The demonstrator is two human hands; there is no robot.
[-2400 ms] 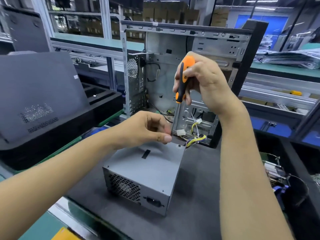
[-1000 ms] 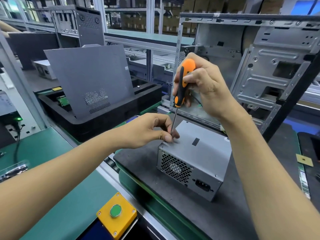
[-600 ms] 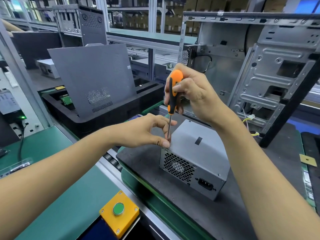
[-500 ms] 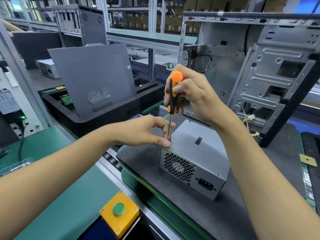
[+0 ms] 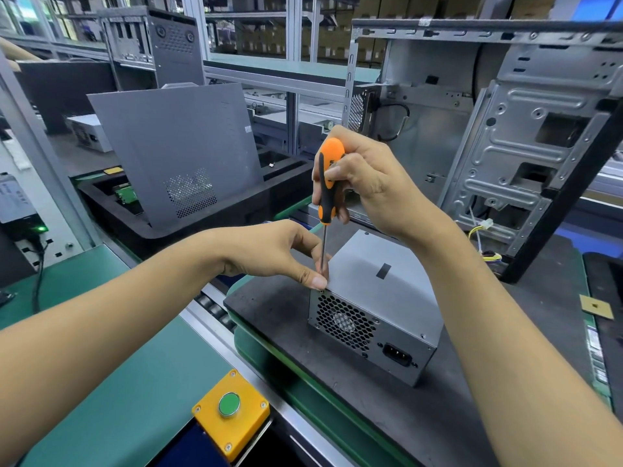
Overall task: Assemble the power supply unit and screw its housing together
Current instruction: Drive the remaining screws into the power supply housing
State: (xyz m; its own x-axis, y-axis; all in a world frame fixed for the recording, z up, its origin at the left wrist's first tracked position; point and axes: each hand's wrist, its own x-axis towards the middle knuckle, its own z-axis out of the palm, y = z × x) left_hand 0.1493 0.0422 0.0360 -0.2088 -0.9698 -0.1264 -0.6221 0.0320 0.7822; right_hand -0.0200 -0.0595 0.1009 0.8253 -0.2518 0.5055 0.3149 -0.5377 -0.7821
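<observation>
My right hand (image 5: 367, 183) is wrapped around the orange-and-black handle of the screwdriver (image 5: 328, 183), holding it nearly upright so its long axis runs almost straight down from my fist to the top corner of the power supply unit (image 5: 381, 298). My left hand (image 5: 279, 254) sits directly below and a little to the left of the right one, thumb and fingertips pinched together around the lower shaft just above the tip, steadying it where it meets the housing. Whether a screw sits under the tip I cannot tell; my thumb hides that spot.

The unit rests on the dark mat (image 5: 269, 305) of the tabletop, just beyond my left fingertips and beneath my right wrist, its fan grille (image 5: 344, 321) and power socket (image 5: 397, 353) facing me. The corner being worked is the one nearest my left hand, above the grille's upper left edge.

The step in hand looks to be driving 1 housing screw at this corner. What matters next, in my judgement, is keeping the shaft in line with the screw hole: the handle stands directly over the corner, so any lean of my right hand away from vertical could let the tip slip off the lid's edge.

Past my right hand stands an open computer chassis (image 5: 526, 136). Below my left forearm sits a yellow box with a green button (image 5: 231, 411).
</observation>
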